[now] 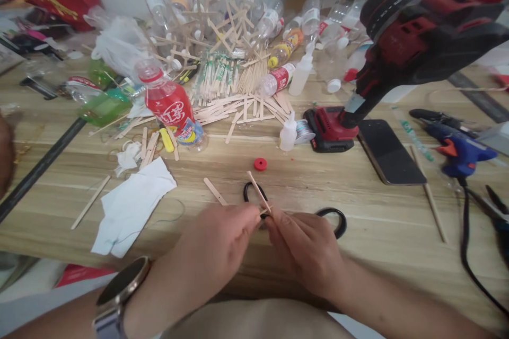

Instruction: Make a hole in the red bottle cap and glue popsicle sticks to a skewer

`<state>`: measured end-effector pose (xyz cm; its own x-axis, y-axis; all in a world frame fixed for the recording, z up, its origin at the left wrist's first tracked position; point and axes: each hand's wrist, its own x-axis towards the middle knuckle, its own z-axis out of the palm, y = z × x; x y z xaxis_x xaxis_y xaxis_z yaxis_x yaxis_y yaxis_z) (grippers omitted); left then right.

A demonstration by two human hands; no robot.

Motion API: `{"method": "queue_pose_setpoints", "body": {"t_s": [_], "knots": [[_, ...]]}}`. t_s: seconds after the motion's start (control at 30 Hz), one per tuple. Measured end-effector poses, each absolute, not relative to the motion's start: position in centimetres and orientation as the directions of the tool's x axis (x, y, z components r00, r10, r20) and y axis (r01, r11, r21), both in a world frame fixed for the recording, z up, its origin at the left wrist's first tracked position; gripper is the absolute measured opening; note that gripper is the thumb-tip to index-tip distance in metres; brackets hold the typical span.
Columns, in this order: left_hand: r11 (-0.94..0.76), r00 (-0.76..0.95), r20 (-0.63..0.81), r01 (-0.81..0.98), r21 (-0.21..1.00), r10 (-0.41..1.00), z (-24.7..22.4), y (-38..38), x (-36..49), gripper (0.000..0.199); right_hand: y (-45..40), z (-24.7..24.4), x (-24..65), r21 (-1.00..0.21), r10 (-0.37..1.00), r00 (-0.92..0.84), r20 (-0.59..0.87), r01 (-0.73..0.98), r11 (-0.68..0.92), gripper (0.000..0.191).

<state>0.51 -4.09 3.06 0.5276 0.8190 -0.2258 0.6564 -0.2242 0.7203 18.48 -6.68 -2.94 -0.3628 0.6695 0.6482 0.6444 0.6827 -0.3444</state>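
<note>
Near the front edge of the table, my two hands meet with closed fingers. My right hand [304, 241] pinches a flat wooden craft stick [258, 189] that points up and away to the left. My left hand [225, 243], with a watch on the wrist, is closed at the stick's lower end; a thin pale sliver shows at its fingertips, but what it grips is mostly hidden. Black-handled scissors [341, 225] lie behind and under the hands, their blades hidden. Another craft stick [214, 190] with a small hole lies just beyond my left hand.
A red round piece [260, 163] and a small dropper bottle [288, 132] lie ahead. Rightward are a cordless drill [336, 130], a phone [392, 151] and a blue glue gun [467, 156]. Leftward are white paper [133, 204] and a red-labelled bottle [173, 106]. Loose sticks and bottles crowd the back.
</note>
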Motion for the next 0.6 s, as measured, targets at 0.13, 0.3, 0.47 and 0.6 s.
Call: {"method": "queue_pose_setpoints", "body": {"t_s": [0.13,0.3,0.47,0.6], "knots": [[-0.503,0.606,-0.242,0.779,0.376,0.758,3.1,-4.9,0.7,0.031,-7.0,-3.0,18.2,-0.425,0.740,-0.342,0.580,0.648,0.632,0.020],[-0.397,0.563,-0.268,0.781,0.483,0.782,3.2,-4.1,1.2,0.022,-7.0,-3.3,18.2,-0.367,0.734,-0.341,0.588,0.695,0.618,0.019],[-0.005,0.525,-0.365,0.576,0.817,0.769,3.9,-3.0,1.4,0.033,-7.0,-3.3,18.2,-0.285,0.658,-0.342,0.671,0.700,0.654,0.030],[0.406,0.514,-0.564,0.393,0.825,0.646,4.5,-2.8,1.6,0.027,-7.0,-3.6,18.5,-0.347,0.663,-0.348,0.663,0.643,0.683,0.043]]}}
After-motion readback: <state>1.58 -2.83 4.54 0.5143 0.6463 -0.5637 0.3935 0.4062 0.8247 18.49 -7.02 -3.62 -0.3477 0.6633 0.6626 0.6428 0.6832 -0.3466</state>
